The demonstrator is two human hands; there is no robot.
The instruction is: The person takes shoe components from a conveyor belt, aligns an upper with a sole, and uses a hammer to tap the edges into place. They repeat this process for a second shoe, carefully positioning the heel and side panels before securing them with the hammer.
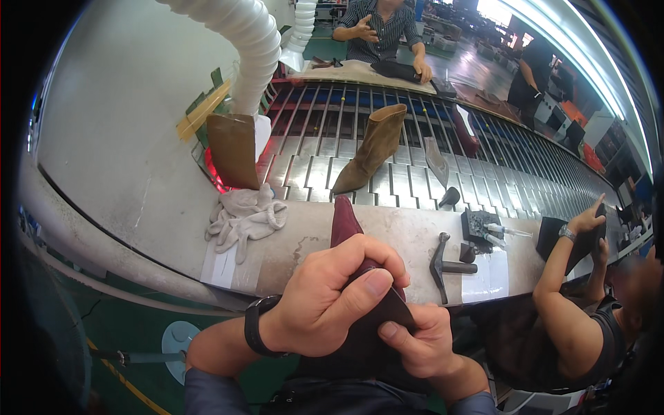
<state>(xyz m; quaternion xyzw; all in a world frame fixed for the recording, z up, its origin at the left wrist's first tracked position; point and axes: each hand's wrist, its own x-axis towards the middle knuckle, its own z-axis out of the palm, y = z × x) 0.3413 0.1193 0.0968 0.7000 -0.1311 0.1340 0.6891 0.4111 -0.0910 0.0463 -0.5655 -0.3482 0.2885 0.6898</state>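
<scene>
In front of me, over the bench edge, is a burgundy boot [346, 225], its pointed toe directed away from me. My left hand [328, 294] is closed round its middle, thumb on top. My right hand [422, 339] is closed too, gripping a dark flat part of the boot between thumb and fingers. The left hand covers much of the boot, and its lower part is dark against my clothes. To the right on the bench lies a hammer [440, 268] with a dark head.
White gloves [245, 218] lie at the left. A brown boot [373, 151] stands on the metal slat conveyor [325, 169] beyond the bench. A black block [477, 225] with tubes sits at the right, near a co-worker's arm [553, 270]. Another person [384, 34] works across the conveyor.
</scene>
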